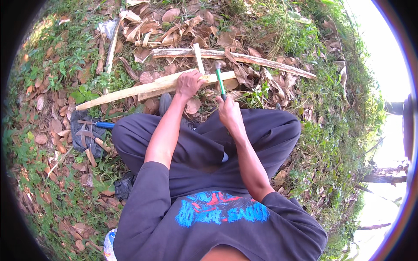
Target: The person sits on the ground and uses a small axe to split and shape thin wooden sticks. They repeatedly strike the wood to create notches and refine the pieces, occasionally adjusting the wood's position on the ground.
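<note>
My left hand (190, 85) is closed over a long pale wooden strip (126, 94), which lies crosswise in front of my folded legs. Whether its fingertips also pinch something small cannot be made out. My right hand (229, 111) grips the dark lower handle of a hammer (220, 80) with a green shaft. The hammer's head is raised near the strip's right part, just right of my left hand. A short pale wooden piece (198, 58) points away from me, its near end at the long strip. More wood shows beneath and behind the strip, partly covered by my hand.
Beyond the strip, a weathered wooden pole (270, 64) lies across dry leaves. Left of my knee, a blue-handled tool (104, 125) and several wooden-handled tools rest on black plastic (80, 141). Another wooden stick (113, 45) lies at far left. Grass and leaf litter surround me.
</note>
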{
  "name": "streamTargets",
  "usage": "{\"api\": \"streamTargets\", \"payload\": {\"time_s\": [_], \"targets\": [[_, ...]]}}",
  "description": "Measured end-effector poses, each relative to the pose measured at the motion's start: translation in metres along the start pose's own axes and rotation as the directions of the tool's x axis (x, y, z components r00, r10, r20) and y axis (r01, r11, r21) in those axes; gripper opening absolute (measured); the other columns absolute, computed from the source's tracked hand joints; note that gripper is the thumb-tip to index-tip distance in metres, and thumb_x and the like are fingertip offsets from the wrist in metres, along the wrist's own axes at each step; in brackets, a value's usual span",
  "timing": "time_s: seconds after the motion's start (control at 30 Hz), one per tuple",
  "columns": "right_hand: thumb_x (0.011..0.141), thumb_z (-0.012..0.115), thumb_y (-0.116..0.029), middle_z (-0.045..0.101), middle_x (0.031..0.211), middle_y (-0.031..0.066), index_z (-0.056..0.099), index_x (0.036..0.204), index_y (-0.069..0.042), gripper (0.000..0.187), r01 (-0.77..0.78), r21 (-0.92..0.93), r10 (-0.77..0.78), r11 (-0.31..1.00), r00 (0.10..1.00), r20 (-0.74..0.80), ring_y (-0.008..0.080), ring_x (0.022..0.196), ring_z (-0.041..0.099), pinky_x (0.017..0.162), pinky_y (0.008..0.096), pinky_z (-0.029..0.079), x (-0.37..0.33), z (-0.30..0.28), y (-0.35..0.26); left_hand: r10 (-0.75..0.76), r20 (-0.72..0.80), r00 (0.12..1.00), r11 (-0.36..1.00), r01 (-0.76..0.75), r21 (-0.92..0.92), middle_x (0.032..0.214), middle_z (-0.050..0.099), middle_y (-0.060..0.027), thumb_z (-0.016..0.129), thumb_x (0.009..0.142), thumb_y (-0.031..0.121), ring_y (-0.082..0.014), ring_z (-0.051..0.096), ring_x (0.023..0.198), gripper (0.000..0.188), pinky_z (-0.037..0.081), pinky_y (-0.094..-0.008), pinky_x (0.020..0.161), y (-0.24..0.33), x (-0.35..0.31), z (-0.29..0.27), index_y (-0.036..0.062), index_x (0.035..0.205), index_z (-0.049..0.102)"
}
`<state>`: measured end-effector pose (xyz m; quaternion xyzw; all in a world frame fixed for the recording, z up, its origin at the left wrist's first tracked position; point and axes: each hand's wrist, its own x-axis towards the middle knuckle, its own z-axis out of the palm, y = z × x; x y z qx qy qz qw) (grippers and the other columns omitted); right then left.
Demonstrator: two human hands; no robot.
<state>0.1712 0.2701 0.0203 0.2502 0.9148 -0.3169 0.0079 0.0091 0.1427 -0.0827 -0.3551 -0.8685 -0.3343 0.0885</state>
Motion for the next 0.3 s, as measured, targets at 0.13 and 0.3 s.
{"api": "streamTargets", "payload": {"time_s": [0.13,0.3], "targets": [[0.102,0.054,-0.035,0.061,0.073,0.0350,0.054,0.091,0.006,0.043,0.086,0.078,-0.076,0.993,0.989,-0.127,0.0547,0.073,0.061,0.063,0.0586,0.047,0.003,-0.009,-0.009,-0.031,0.033,0.999,0.999,0.030,0.017,0.093,0.069,-0.0066,0.073,0.084,0.029,-0.0266,0.068,0.086,0.023,0.053,-0.0399,0.079,0.001,0.001,-0.001,0.0092,0.096,0.073],[0.100,0.058,-0.035,0.062,0.079,0.0372,0.056,0.098,0.004,0.040,-0.008,0.038,0.008,0.999,1.000,-0.002,0.0553,0.082,0.062,0.070,0.0603,0.048,0.012,0.010,0.016,-0.063,0.085,0.994,0.998,0.065,-0.022,0.099,0.071,-0.0075,0.074,0.084,0.031,-0.0279,0.069,0.089,0.027,0.054,-0.0392,0.080,-0.003,0.009,0.000,0.0083,0.098,0.073]]}}
